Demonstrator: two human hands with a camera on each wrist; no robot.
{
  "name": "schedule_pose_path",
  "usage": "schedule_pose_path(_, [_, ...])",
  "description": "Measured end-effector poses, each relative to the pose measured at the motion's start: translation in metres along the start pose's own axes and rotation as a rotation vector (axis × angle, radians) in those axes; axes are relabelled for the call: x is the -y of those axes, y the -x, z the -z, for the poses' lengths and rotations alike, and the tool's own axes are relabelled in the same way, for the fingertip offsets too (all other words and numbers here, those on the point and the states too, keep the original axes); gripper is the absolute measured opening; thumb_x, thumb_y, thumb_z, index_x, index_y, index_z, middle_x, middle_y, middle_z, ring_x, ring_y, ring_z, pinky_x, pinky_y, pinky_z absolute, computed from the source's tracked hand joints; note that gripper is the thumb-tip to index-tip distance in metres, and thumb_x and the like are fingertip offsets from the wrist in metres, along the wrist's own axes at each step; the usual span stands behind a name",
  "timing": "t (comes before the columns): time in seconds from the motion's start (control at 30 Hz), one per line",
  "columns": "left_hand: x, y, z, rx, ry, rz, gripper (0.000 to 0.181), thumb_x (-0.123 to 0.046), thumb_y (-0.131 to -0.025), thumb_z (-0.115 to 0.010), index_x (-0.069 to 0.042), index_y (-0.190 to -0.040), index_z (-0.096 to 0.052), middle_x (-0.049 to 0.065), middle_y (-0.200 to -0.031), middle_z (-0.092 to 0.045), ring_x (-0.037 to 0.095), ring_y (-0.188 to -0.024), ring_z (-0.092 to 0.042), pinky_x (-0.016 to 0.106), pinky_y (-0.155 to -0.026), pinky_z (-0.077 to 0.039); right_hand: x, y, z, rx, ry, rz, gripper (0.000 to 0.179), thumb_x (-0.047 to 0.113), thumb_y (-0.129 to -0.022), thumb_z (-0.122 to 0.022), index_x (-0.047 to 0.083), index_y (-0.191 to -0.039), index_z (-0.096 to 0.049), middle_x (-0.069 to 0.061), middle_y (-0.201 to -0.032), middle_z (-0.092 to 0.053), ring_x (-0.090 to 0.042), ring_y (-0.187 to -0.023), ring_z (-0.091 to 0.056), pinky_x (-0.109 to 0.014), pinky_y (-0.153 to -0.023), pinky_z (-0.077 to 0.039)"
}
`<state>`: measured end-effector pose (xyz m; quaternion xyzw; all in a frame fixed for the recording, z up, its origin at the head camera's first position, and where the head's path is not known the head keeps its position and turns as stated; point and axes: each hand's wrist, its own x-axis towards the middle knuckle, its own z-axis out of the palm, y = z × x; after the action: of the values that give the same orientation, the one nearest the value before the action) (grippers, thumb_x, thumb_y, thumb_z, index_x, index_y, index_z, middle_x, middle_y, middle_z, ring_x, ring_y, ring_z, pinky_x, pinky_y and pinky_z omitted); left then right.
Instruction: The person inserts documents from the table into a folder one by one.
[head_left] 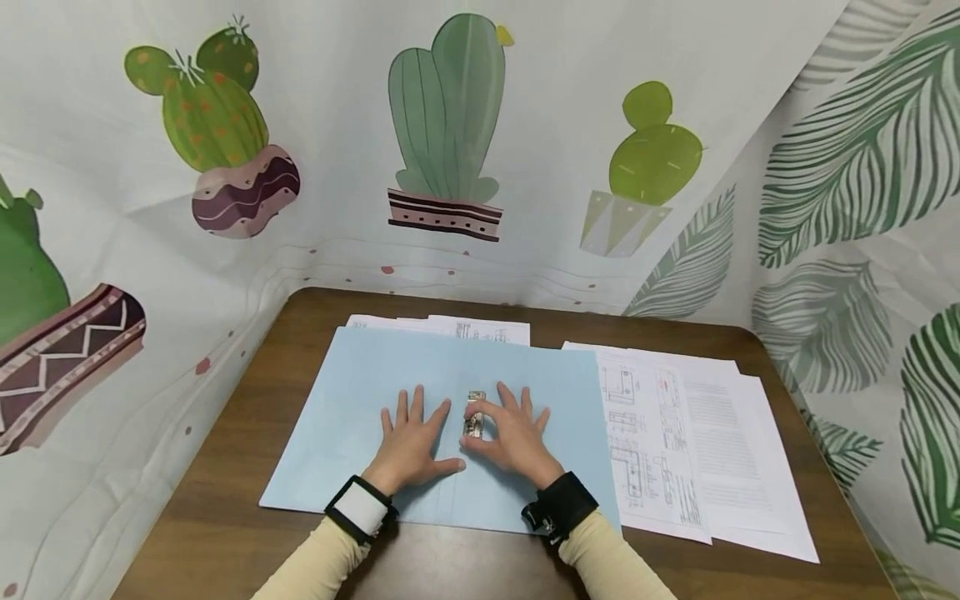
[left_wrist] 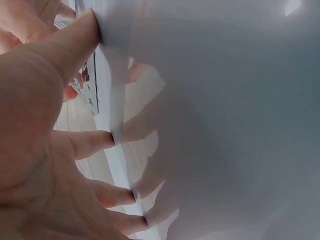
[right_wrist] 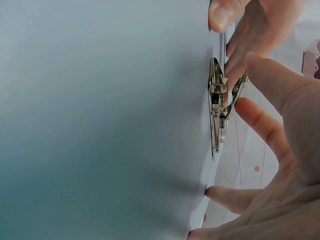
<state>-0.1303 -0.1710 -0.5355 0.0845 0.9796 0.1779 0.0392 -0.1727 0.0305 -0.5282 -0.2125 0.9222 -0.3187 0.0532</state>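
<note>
A light blue folder lies spread flat on the table, a silver metal lever clip fixed near its middle. With fingers spread, my left hand rests its fingertips on the folder, left of the clip. My right hand has its thumb and index finger at the clip's raised lever, pinching it between them. The right wrist view shows the clip side-on with the lever tilted up from its base. The other right fingers touch the folder's surface. In the left wrist view, the clip is partly hidden behind the left thumb.
Printed sheets with drawings and text pages lie to the right, partly under the folder. More papers stick out behind it. The brown wooden table meets a cactus-print cloth at the back.
</note>
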Motion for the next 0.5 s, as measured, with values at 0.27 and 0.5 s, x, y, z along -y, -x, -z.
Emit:
schedule_pose_path(0.27, [-0.0006, -0.0012, -0.0024, -0.011, -0.013, 0.005, 0.099, -0.061, -0.077, -0.084, -0.008, -0.153, -0.048, 0.039, -0.16, -0.022, 0.063, -0.146, -0.016, 0.083, -0.106, -0.017, 0.0039, 0.003, -0.0006, -0.058, 0.088, 0.07, 0.027, 0.05, -0.091, -0.075, 0.032, -0.11, -0.074, -0.019, -0.153, -0.049, -0.059, -0.142, -0.032, -0.09, -0.096, -0.016])
schedule_pose_path(0.5, [-0.0006, -0.0016, -0.0044, -0.005, 0.0, 0.011, 0.099, -0.06, -0.076, -0.084, -0.008, -0.153, -0.049, 0.039, -0.16, -0.021, 0.063, -0.146, -0.014, 0.083, -0.107, -0.016, 0.0065, 0.0055, -0.0014, -0.106, 0.192, 0.181, 0.024, 0.047, -0.097, -0.068, 0.029, -0.109, -0.076, -0.016, -0.147, -0.056, -0.055, -0.138, -0.041, -0.086, -0.1, -0.023])
